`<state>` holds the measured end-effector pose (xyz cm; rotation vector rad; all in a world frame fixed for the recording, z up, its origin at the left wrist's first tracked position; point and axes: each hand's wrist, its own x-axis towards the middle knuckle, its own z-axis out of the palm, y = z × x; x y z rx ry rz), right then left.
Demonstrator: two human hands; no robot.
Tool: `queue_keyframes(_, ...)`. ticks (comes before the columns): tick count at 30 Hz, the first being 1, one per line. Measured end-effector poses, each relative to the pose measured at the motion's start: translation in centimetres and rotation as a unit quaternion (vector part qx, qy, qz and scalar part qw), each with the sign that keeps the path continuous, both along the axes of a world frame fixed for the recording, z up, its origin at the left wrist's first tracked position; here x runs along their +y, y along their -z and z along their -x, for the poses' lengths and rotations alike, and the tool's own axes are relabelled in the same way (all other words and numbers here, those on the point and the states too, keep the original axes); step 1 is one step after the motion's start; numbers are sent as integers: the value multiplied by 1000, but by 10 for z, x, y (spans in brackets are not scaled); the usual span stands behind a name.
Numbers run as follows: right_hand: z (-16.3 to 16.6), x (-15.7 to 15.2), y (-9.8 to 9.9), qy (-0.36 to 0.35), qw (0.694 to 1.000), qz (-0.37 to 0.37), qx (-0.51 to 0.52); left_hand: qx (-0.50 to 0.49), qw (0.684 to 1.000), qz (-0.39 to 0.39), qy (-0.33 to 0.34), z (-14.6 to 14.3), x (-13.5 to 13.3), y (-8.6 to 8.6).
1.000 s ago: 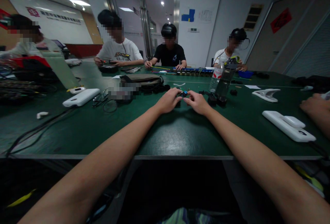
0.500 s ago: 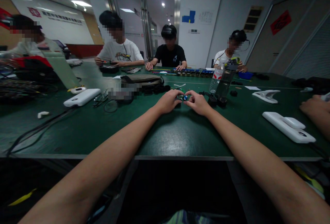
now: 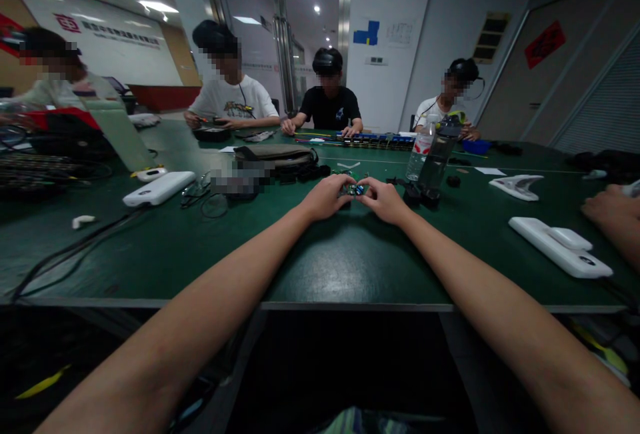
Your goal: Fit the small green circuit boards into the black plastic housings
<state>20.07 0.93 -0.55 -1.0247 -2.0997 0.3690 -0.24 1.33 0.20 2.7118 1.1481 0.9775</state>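
Over the dark green table, my left hand point(image 3: 327, 197) and my right hand point(image 3: 384, 201) come close together with fingers curled inward. Between their fingertips is a small circuit board point(image 3: 355, 190) with green, silvery and blue parts, pinched from both sides. Its fine detail is too small to read, and the fingers cover its ends. A dark object lies just under the left hand, mostly hidden. Behind the fingers are a few more small green pieces and a pale strip point(image 3: 349, 165).
A water bottle point(image 3: 417, 154) and a dark tumbler point(image 3: 438, 161) stand right of my hands. Farther left is a grey-brown bag point(image 3: 275, 155). White power banks point(image 3: 159, 189) with cables lie on both sides. Several people sit around the table; another person's hand point(image 3: 613, 214) is at the right edge.
The circuit board has turned slightly between my fingertips, with its blue part showing at a different angle. Both my arms stay nearly where they were.
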Motion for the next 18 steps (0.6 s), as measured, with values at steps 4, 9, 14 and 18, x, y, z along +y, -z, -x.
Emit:
queue_keyframes(4,0,0,0,-5,1000,-2,3,-5,1000,-1,3,0,0,0)
queue_keyframes(9,0,-2,0,-1,1000,-6,4,2,1000,-5,-3,0,0,0)
queue_keyframes(14,0,-2,-1,4,1000,-5,5,41,999,-8,-27,-1,1,-1)
queue_keyframes(18,-4,0,-3,15,1000,-10,2,57,997,-12,-57,-1,1,-2)
